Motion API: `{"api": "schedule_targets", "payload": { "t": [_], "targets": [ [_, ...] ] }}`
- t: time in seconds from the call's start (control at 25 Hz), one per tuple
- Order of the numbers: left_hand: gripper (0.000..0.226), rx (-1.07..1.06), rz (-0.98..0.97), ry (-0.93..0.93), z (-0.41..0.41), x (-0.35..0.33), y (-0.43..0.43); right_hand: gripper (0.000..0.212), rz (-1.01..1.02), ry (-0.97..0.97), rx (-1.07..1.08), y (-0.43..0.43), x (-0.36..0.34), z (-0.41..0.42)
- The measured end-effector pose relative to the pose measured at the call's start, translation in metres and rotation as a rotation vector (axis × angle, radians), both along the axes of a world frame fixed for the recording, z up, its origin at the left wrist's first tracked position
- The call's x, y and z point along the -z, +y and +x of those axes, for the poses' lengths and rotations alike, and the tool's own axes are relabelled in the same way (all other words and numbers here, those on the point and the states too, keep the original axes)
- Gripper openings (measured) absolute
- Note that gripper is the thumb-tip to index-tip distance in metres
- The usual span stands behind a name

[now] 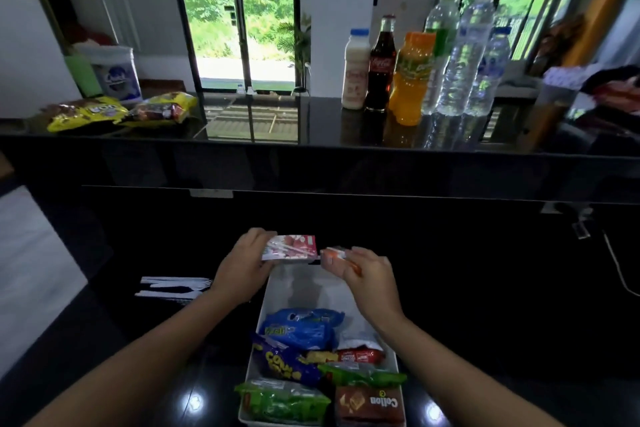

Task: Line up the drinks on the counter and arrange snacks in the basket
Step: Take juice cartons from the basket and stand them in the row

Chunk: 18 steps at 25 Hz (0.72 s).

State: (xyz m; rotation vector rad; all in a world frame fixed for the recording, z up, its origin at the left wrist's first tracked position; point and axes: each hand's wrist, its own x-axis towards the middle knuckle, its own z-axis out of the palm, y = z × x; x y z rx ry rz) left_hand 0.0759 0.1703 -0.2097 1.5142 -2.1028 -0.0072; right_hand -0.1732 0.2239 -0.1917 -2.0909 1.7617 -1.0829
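the left hand (242, 269) grips a pink snack box (294, 246) by its left end; the right hand (370, 276), just beside it, pinches a small orange packet (337, 255). the white basket (277, 295) lies below both hands, the drinks (412, 80) stand well beyond them on the table (311, 121).

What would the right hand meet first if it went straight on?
Probably the red snack box in the left hand: the right hand, pinching a small orange packet, points at its right edge. Depth is unclear.
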Motion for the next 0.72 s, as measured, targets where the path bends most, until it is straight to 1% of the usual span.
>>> {"api": "schedule_targets", "payload": {
  "t": [0.12,0.16,0.24,0.32,0.4,0.48,0.56,0.64,0.72],
  "targets": [
    [0.051,-0.008,-0.177,0.075,0.009,-0.043,0.025,0.038,-0.083,-0.226,-0.002,0.016,-0.042,0.008],
    [0.050,-0.012,-0.231,0.107,0.012,-0.057,0.033,0.038,-0.127,-0.278,-0.006,0.019,-0.054,0.009],
    [0.047,-0.018,-0.343,0.146,0.014,-0.088,0.044,0.032,-0.238,-0.313,0.002,0.022,-0.080,0.011],
    [0.042,-0.025,-0.439,0.167,0.011,-0.120,0.044,0.032,-0.330,-0.311,0.005,0.017,-0.102,0.015],
    [0.038,-0.048,-0.489,0.201,0.004,-0.150,0.035,0.032,-0.389,-0.304,0.008,0.006,-0.124,0.019],
    [0.033,-0.080,-0.496,0.241,-0.006,-0.174,0.020,0.033,-0.432,-0.281,0.031,-0.011,-0.144,0.023],
    [0.031,-0.116,-0.450,0.276,-0.017,-0.188,0.000,0.032,-0.462,-0.204,0.068,-0.031,-0.156,0.026],
    [0.032,-0.162,-0.371,0.283,-0.026,-0.192,-0.017,0.031,-0.429,-0.104,0.096,-0.049,-0.160,0.028],
    [0.032,-0.212,-0.313,0.282,-0.031,-0.187,-0.030,0.033,-0.391,-0.042,0.118,-0.061,-0.159,0.030]
  ]
}}
